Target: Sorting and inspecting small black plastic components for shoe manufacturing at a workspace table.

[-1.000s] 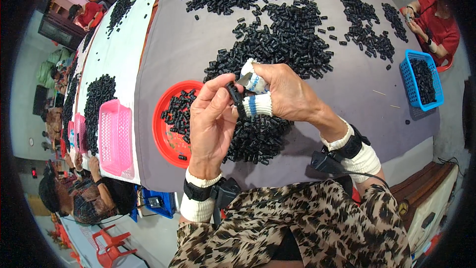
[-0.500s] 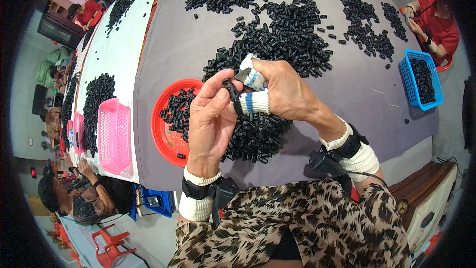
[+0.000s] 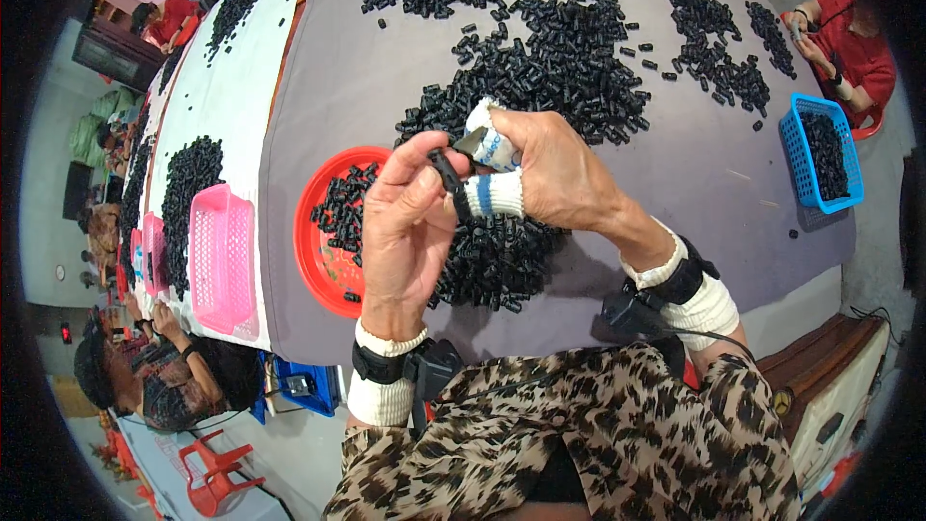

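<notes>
Pinching small black piece (image 3: 449, 177), left hand (image 3: 410, 222), right hand (image 3: 550, 174), blade mostly hidden

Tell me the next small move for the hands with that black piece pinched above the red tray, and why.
Probably finish working the small black piece at the blade tip, then drop it. The left hand pinches it against the small blade in the right hand, whose fingers are wrapped in tape. The red tray directly below already holds similar black pieces.
</notes>
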Demonstrator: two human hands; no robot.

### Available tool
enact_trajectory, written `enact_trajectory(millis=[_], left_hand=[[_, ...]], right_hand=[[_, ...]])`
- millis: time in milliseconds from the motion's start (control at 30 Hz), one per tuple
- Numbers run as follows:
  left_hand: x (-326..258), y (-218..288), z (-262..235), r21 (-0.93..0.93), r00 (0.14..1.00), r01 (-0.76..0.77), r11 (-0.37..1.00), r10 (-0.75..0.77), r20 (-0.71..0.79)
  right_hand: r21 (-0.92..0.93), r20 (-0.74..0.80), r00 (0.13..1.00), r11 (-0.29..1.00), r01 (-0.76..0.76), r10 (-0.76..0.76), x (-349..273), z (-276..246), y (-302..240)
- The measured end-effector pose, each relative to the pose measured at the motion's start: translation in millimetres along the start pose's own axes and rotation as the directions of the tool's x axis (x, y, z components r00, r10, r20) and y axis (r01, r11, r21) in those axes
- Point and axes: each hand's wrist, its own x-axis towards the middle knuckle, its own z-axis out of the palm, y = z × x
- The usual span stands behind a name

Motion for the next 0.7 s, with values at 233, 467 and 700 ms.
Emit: enact_trajectory(millis=[233, 467, 700], left_hand=[[-13.9, 33.7, -42.8, 0.628, 0.898, -0.072, 0.775, 0.325, -0.298], [-21.2, 17.3, -65.2, 0.811, 0.908, 0.130, 0.570, 0.261, -0.328], [3.0, -67.5, -44.6, 0.988, 0.984, -0.157, 0.014, -0.082, 0.157]], right_hand=[[-0.065, 0.023, 0.999, 0.998, 0.024, -0.022, -6.0, -11.6, 26.4], [-0.175, -0.096, 0.986, 0.973, -0.152, 0.137, -28.5, -42.0, 39.9], [-0.212, -0.115, 0.970, 0.949, -0.235, 0.214, -44.1, -50.6, 50.9]])
